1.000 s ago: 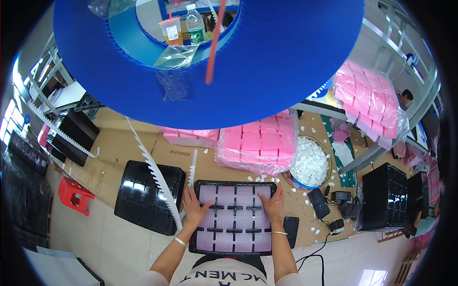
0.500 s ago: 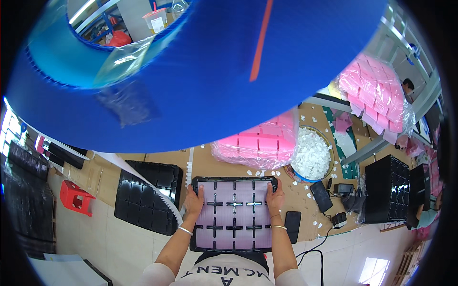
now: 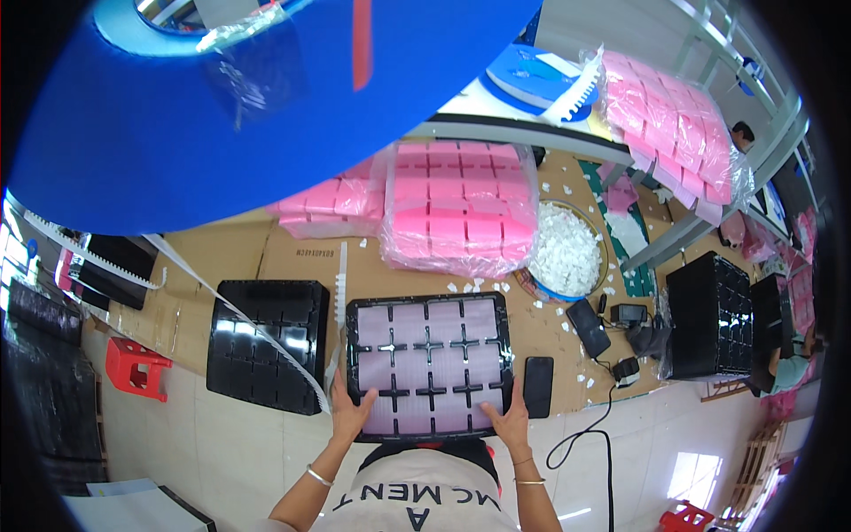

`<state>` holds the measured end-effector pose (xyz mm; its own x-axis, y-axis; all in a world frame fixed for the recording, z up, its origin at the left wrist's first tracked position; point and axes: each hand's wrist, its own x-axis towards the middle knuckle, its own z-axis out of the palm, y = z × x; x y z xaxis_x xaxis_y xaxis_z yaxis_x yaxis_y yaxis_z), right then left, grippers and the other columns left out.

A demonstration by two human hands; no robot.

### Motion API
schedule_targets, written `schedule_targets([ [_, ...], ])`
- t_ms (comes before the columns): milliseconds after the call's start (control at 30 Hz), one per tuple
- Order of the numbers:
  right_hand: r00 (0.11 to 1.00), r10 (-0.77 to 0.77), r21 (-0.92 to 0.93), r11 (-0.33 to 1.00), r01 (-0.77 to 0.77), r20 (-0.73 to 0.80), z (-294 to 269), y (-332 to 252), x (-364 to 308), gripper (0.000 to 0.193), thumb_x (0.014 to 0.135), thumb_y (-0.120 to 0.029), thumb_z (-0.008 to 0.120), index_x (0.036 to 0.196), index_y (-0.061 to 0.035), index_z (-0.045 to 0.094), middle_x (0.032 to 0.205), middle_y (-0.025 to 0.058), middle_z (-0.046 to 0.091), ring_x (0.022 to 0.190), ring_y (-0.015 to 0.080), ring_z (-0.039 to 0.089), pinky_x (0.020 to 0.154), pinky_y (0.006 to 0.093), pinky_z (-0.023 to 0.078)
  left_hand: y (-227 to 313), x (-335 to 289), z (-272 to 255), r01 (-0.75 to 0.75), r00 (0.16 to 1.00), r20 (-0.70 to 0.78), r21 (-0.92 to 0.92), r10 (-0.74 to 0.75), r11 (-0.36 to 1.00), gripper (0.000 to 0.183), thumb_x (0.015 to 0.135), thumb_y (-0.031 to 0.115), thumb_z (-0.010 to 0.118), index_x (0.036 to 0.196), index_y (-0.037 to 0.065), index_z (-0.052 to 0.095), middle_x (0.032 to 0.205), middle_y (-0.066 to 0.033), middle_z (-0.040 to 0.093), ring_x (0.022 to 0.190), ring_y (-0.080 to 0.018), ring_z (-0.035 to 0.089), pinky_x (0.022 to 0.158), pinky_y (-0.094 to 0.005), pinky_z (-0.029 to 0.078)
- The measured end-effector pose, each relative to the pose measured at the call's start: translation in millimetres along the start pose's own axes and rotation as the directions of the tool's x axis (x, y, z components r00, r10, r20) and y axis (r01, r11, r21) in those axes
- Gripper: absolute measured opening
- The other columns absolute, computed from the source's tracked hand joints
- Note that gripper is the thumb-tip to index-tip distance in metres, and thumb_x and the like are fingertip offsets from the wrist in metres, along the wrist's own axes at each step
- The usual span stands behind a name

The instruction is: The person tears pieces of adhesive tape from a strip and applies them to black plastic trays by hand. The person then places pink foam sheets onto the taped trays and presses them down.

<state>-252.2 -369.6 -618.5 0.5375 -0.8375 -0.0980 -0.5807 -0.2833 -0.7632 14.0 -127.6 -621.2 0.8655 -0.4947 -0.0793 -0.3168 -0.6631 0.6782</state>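
A black plastic tray (image 3: 427, 390) with cross-shaped dividers lies before me at the near edge of the table. Pale lilac lining shows between its dividers. My left hand (image 3: 353, 413) grips its near left corner, with the thumb over the rim and the fingers along the outer side. At the near right corner my right hand (image 3: 511, 417) holds the tray the same way. To the left of it rests a stack of black trays (image 3: 266, 341), crossed by a white toothed strip (image 3: 239, 315) that runs down close to my left hand.
A large blue reel (image 3: 266, 133) fills the upper left. Bagged pink foam pieces (image 3: 461, 208) lie beyond the tray. A round basin of white bits (image 3: 567, 253), a phone (image 3: 537, 387), chargers (image 3: 628, 313) and more black trays (image 3: 714, 324) are on the right. A red stool (image 3: 135, 368) stands left.
Both my hands have slid from the tray's far corners down to its near corners. The blue reel has shifted up and left in view, uncovering more of the pink foam.
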Motion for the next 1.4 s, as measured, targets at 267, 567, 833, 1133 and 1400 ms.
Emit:
schedule_targets([
  [267,0.997,0.078,0.079,0.994,-0.079,0.022,9,16,-23,0.089,0.084,-0.033,0.073,0.151,0.0036,0.026,0.147,0.0298,0.043,0.135,0.0416,0.044,0.113,0.0416,0.035,-22,-46,1,0.097,0.983,0.173,-0.251,-0.054,0.963,0.106,0.080,0.034,0.081,0.154,-0.001,0.013,0.141,-0.0296,0.045,0.129,-0.0395,0.050,0.109,-0.0413,0.040],
  [567,0.991,0.008,0.169,0.985,-0.030,0.131,-2,41,-22,0.086,0.084,-0.023,0.070,0.153,0.0021,0.025,0.146,0.0277,0.046,0.136,0.0359,0.045,0.114,0.0363,0.033,-50,-39,-4,0.085,0.960,0.278,-0.397,0.032,0.914,0.095,0.088,0.019,0.068,0.157,0.002,0.005,0.154,-0.0253,0.033,0.141,-0.0323,0.038,0.116,-0.0367,0.030],
  [833,0.964,0.020,0.284,0.954,-0.097,0.264,-14,32,-17,0.104,0.071,0.002,0.075,0.156,0.0018,0.015,0.153,0.0237,0.037,0.142,0.0297,0.037,0.118,0.0344,0.025,-47,-42,4,0.083,0.941,0.327,-0.468,0.085,0.880,0.121,0.077,0.028,0.082,0.156,-0.001,-0.005,0.160,-0.0253,0.019,0.148,-0.0311,0.023,0.120,-0.0381,0.020],
  [1133,1.000,0.030,0.068,0.997,-0.030,0.004,8,13,-25,0.100,0.070,-0.023,0.083,0.150,0.0011,0.028,0.141,0.0241,0.049,0.131,0.0339,0.048,0.111,0.0386,0.037,-51,-41,10,0.151,0.948,0.318,-0.395,-0.019,0.906,0.129,0.067,0.022,0.087,0.157,0.001,-0.004,0.160,-0.0209,0.023,0.146,-0.0297,0.028,0.119,-0.0375,0.024],
  [1400,0.982,0.044,0.290,0.952,-0.097,0.183,-5,18,-18,0.095,0.076,-0.025,0.078,0.152,0.0009,0.027,0.143,0.0247,0.047,0.132,0.0384,0.047,0.113,0.0407,0.035,-46,-33,-2,0.162,0.930,0.364,-0.545,0.058,0.822,0.122,0.067,0.026,0.087,0.156,0.001,0.008,0.151,-0.0226,0.035,0.142,-0.0326,0.035,0.118,-0.0406,0.029],
])
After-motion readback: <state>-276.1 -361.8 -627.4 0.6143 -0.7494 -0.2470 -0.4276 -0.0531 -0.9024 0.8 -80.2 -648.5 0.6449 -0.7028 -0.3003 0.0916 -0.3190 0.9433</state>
